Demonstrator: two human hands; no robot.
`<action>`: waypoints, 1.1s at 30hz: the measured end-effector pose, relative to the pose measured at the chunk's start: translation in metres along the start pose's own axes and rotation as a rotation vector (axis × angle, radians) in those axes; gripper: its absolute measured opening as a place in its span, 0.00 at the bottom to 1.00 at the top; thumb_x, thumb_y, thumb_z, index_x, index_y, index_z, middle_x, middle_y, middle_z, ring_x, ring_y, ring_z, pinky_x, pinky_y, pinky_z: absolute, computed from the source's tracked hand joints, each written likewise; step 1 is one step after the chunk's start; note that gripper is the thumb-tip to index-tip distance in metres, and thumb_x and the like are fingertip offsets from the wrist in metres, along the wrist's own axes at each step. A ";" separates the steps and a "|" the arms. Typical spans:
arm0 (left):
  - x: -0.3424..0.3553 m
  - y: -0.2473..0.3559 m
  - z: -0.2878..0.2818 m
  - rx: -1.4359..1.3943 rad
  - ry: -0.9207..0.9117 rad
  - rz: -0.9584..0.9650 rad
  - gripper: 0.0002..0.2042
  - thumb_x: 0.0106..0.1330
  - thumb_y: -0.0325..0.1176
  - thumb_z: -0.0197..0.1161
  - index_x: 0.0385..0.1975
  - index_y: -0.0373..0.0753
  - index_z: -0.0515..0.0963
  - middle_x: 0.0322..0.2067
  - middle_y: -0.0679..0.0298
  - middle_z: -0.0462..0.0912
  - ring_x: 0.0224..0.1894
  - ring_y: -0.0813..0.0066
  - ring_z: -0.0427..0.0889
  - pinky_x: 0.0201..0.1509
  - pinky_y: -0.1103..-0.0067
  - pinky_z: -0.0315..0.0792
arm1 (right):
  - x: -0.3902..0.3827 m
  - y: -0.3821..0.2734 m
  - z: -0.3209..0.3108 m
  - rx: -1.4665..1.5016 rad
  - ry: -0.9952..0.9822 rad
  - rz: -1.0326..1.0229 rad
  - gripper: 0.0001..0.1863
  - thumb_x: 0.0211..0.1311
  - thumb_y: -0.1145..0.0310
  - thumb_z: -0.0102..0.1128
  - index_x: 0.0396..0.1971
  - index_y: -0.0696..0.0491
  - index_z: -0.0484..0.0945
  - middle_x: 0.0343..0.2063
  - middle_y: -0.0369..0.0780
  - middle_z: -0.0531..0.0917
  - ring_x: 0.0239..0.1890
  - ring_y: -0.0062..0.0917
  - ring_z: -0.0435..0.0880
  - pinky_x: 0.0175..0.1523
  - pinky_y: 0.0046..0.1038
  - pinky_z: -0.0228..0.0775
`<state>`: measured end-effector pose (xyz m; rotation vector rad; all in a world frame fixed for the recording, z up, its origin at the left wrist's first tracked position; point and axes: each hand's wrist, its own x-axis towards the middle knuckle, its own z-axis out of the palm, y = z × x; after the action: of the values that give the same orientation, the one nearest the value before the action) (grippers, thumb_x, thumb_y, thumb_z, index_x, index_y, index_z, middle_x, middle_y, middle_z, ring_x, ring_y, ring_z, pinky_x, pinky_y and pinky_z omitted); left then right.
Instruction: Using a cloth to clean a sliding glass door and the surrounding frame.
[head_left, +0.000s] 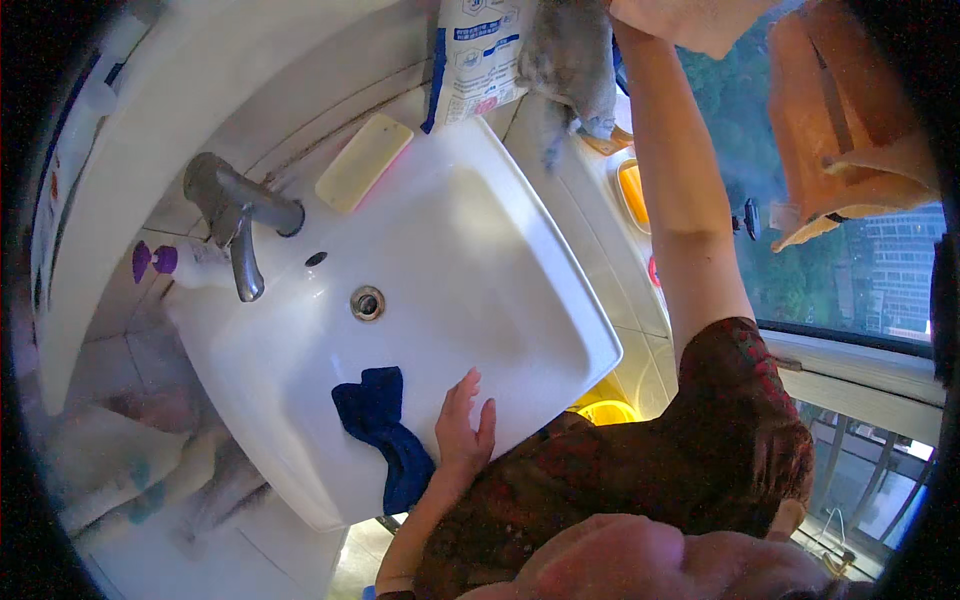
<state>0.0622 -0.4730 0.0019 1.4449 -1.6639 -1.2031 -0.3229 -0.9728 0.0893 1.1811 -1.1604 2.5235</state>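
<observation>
My left hand (462, 425) is open over the near part of the white sink (580, 335), just right of a crumpled dark blue cloth (370, 400). My right forearm stretches up past the sink to the top edge, where the hand is hidden at a pale peach cloth (680, 20); what it holds cannot be seen. A metal faucet (240, 215) stands at the basin's back left, a cream bar-shaped item (362, 160) lies on the rim, and the drain (367, 302) is uncovered.
A white-and-blue package (475, 60) and grey cloth (565, 60) are beyond the sink, with an orange container (633, 195) nearby. A purple-topped bottle (160, 260) is by the faucet. Peach cloth (820, 120) hangs before the window (890, 270); a yellow basin (605, 410) sits below.
</observation>
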 end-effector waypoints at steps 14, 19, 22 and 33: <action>0.000 0.001 0.003 0.062 0.025 0.060 0.20 0.62 0.27 0.56 0.56 0.34 0.68 0.45 0.54 0.78 0.37 0.67 0.82 0.40 0.75 0.76 | -0.052 -0.049 -0.016 -0.548 -0.267 -0.404 0.18 0.66 0.60 0.46 0.50 0.54 0.71 0.45 0.45 0.76 0.50 0.39 0.72 0.57 0.39 0.63; 0.000 0.005 0.000 0.100 0.053 0.064 0.21 0.61 0.26 0.58 0.55 0.33 0.68 0.43 0.52 0.79 0.35 0.64 0.81 0.40 0.74 0.77 | -0.053 -0.039 -0.029 -0.789 -0.414 -0.543 0.19 0.65 0.60 0.46 0.52 0.53 0.69 0.47 0.44 0.75 0.52 0.40 0.71 0.57 0.41 0.62; -0.001 0.008 -0.002 0.098 0.053 0.026 0.21 0.61 0.26 0.57 0.55 0.31 0.67 0.43 0.51 0.79 0.35 0.65 0.81 0.40 0.74 0.77 | -0.055 -0.049 -0.022 -0.906 -0.441 -0.641 0.20 0.64 0.60 0.47 0.54 0.52 0.68 0.49 0.44 0.74 0.53 0.40 0.71 0.58 0.42 0.61; -0.005 0.001 0.006 0.093 0.089 0.111 0.22 0.61 0.25 0.58 0.56 0.30 0.67 0.41 0.51 0.81 0.34 0.66 0.83 0.38 0.76 0.77 | -0.034 -0.007 -0.006 -1.033 -0.486 -0.771 0.25 0.59 0.64 0.52 0.57 0.53 0.66 0.55 0.47 0.70 0.58 0.44 0.66 0.62 0.43 0.56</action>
<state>0.0573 -0.4663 0.0011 1.4205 -1.7347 -0.9984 -0.3003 -0.9574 0.0677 1.4769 -1.4099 0.8724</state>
